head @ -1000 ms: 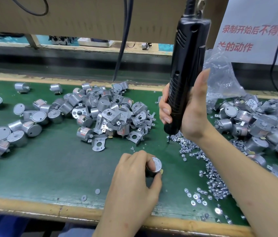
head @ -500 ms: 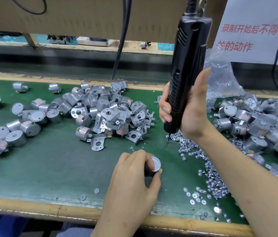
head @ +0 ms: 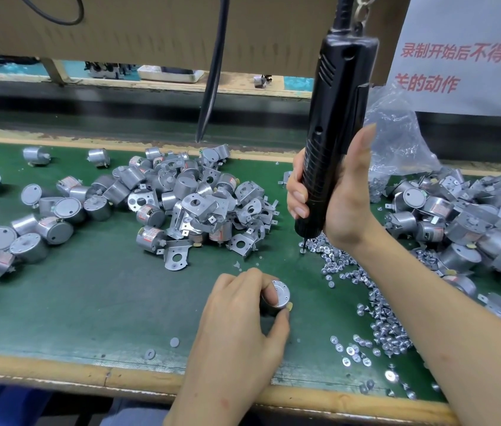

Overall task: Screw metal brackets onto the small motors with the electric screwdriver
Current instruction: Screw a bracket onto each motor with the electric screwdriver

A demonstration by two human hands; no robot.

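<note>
Left grip (head: pixel 240 318) pinches one motor (head: pixel 278 295) low over the table (head: pixel 89 302), front-centre, end face up, fingers curled round the can so it shouldn't spin under torque; no bracket on it that I can see. Right grip (head: pixel 344 204) is wrapped round the driver (head: pixel 335 118), upright, bit down on the far end of the screws (head: pixel 375 309), probably loading one, then a short hop to the motor. My lane is the bare strip between bracket pile (head: pixel 206 210) and screws; motor heaps (head: pixel 458 216) flank it and the front edge is near, so no sweeping.
</note>
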